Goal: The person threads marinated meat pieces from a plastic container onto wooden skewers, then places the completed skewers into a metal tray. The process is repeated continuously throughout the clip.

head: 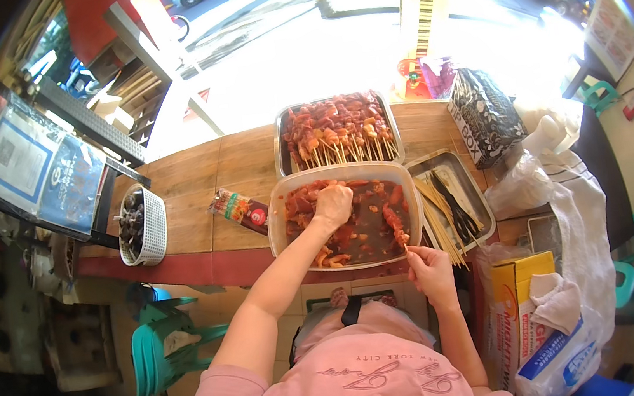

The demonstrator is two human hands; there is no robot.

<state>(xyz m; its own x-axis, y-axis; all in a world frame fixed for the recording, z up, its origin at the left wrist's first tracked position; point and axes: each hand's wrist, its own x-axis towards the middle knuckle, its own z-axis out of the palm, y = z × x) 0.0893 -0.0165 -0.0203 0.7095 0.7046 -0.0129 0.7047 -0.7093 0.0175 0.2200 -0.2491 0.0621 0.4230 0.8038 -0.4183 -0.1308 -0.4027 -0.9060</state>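
Observation:
A plastic tub (416, 198) of raw meat pieces in brown marinade stands at the front of the wooden table. My left hand (332, 203) is down among the meat at the tub's middle; its fingertips are hidden, so a hold on a piece cannot be told. At the tub's front right corner, my right hand (431, 270) pinches the end of a bamboo skewer threaded with red meat (394, 225), which leans inside the tub. Behind the tub, a metal tray (282, 164) bears many loaded meat skewers. To the right, bare bamboo skewers (436, 214) and black tongs (454, 206) lie on another metal tray (485, 211).
A sauce pouch (241, 211) lies left of the tub, and a white basket (155, 228) of dark items stands farther left. At the right are a patterned box (485, 117), plastic bags (520, 183) and a yellow carton (520, 304). Green stools (158, 351) stand below left.

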